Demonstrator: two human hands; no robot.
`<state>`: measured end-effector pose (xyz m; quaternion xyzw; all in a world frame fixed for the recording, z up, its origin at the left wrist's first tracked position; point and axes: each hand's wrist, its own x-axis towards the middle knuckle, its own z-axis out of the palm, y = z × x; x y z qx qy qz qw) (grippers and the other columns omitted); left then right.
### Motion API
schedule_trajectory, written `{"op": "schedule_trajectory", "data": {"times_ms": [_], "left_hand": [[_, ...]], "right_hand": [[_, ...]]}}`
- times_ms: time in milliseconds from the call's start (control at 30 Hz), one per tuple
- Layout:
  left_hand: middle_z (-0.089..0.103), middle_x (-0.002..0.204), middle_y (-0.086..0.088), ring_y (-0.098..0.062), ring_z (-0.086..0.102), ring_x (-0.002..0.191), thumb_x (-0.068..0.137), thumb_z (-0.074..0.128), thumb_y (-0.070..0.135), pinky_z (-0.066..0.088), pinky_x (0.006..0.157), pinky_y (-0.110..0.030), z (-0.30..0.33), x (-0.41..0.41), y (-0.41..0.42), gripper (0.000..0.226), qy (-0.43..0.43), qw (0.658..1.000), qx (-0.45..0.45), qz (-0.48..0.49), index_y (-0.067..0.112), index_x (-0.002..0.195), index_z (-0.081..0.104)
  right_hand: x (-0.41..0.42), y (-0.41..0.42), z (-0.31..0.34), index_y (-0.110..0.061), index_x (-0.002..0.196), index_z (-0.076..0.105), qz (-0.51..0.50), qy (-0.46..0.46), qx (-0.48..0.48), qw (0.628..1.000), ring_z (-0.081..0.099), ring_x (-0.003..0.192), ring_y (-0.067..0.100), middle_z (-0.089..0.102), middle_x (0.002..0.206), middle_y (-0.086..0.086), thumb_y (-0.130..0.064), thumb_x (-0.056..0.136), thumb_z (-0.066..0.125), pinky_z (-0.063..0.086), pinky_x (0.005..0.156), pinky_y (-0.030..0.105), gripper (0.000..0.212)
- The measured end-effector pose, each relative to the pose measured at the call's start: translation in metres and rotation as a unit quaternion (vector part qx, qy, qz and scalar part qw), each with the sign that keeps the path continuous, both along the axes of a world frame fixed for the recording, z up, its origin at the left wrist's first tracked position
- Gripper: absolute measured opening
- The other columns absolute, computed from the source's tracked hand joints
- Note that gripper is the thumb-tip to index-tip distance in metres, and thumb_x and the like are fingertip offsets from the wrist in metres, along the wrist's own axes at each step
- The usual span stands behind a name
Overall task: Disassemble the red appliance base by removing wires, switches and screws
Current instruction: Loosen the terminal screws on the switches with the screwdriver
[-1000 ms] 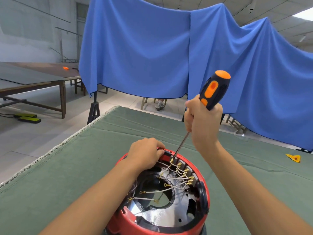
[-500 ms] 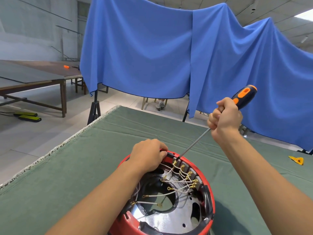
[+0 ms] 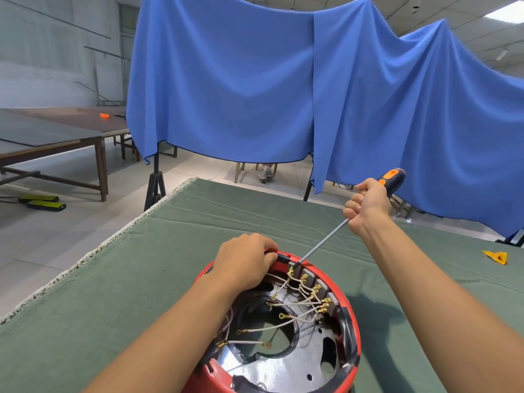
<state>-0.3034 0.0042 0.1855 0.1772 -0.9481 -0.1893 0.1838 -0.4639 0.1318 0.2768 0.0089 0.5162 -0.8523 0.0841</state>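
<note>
- Red appliance base sits open side up on the green cloth table, right at the near edge, roughly mid-width and partly cut off at the bottom of the view.
- Left hand is curled over the far-left rim of the base, fingers wrapped onto the red edge, so it's gripping the thing.
- Right hand is a tight fist around the screwdriver, orange and dark handle poking out the top, up above the table toward the far right.
- The metal shaft slants down-left, and the tip lands at the brass terminals on the far inner wall.
- Bunch of white wires fan from those terminals across the shiny metal plate inside.
- Small yellow piece lies near the table's right edge, well apart from the base.
- Big blue sheet hangs behind the table.
</note>
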Motion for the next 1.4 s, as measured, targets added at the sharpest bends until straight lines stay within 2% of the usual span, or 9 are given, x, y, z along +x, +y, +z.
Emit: {"op": "schedule_trajectory", "data": {"times_ms": [100,200,400,500,733,933,1167,1400], "left_hand": [[0.066,0.116,0.009,-0.020,0.057,0.110,0.094,0.048,0.041,0.041,0.082,-0.032,0.000,0.000,-0.001,0.026,-0.003,1.000,0.004,0.002,0.039,0.115,0.063],[0.066,0.117,0.009,-0.020,0.056,0.111,0.094,0.048,0.041,0.042,0.084,-0.032,0.001,0.000,-0.001,0.026,-0.007,1.000,0.005,0.002,0.039,0.115,0.063],[0.066,0.116,0.010,-0.019,0.056,0.111,0.094,0.047,0.040,0.042,0.085,-0.033,0.001,0.002,0.001,0.026,-0.011,1.000,0.001,0.002,0.039,0.115,0.063],[0.065,0.117,0.011,-0.019,0.056,0.111,0.095,0.046,0.039,0.042,0.084,-0.033,0.001,0.003,0.002,0.026,-0.011,1.000,0.001,0.000,0.039,0.116,0.062],[0.065,0.117,0.011,-0.018,0.056,0.111,0.095,0.046,0.038,0.041,0.083,-0.031,0.002,0.003,0.002,0.026,-0.005,1.000,0.000,-0.006,0.037,0.115,0.063],[0.065,0.117,0.011,-0.017,0.056,0.110,0.096,0.046,0.038,0.041,0.082,-0.031,0.002,0.004,0.003,0.027,-0.002,1.000,-0.002,-0.008,0.037,0.117,0.062],[0.066,0.114,0.009,-0.019,0.057,0.109,0.096,0.046,0.038,0.041,0.081,-0.031,0.002,0.003,0.002,0.025,0.000,1.000,0.000,-0.007,0.037,0.115,0.063],[0.066,0.114,0.010,-0.019,0.057,0.108,0.096,0.046,0.038,0.043,0.082,-0.032,0.002,0.001,0.002,0.025,-0.002,1.000,-0.004,-0.007,0.038,0.114,0.064]], "right_hand": [[0.007,0.007,0.003,-0.021,0.060,0.023,-0.006,0.030,-0.048,0.998,0.012,0.033,0.011,0.020,0.039,-0.007,-0.008,0.078,0.047,0.010,0.036,0.016,0.033],[0.029,0.013,0.014,-0.020,0.054,0.022,-0.012,0.111,-0.085,0.990,0.013,0.033,0.012,0.020,0.039,-0.006,-0.009,0.078,0.049,0.012,0.037,0.015,0.038],[0.081,0.010,0.019,-0.018,0.055,0.025,0.027,0.285,-0.066,0.956,0.016,0.033,0.013,0.022,0.040,-0.005,-0.009,0.073,0.051,0.018,0.040,0.013,0.034],[0.093,0.009,0.018,-0.016,0.055,0.027,0.037,0.315,-0.050,0.947,0.018,0.032,0.013,0.024,0.039,-0.005,-0.011,0.068,0.052,0.020,0.040,0.012,0.029],[0.101,0.005,0.016,-0.016,0.053,0.027,0.052,0.346,-0.032,0.936,0.019,0.031,0.013,0.026,0.037,-0.005,-0.010,0.069,0.052,0.021,0.039,0.012,0.030],[0.090,-0.005,0.024,-0.020,0.053,0.027,0.070,0.313,0.000,0.947,0.018,0.033,0.013,0.024,0.039,-0.006,-0.006,0.076,0.051,0.020,0.039,0.013,0.036],[0.044,-0.005,0.027,-0.020,0.058,0.025,0.008,0.130,0.008,0.991,0.014,0.032,0.012,0.020,0.039,-0.007,-0.008,0.078,0.050,0.015,0.038,0.013,0.034],[-0.001,0.004,-0.001,-0.020,0.066,0.023,-0.025,0.002,-0.006,1.000,0.012,0.032,0.010,0.019,0.040,-0.006,-0.006,0.078,0.045,0.011,0.035,0.015,0.028]]}}
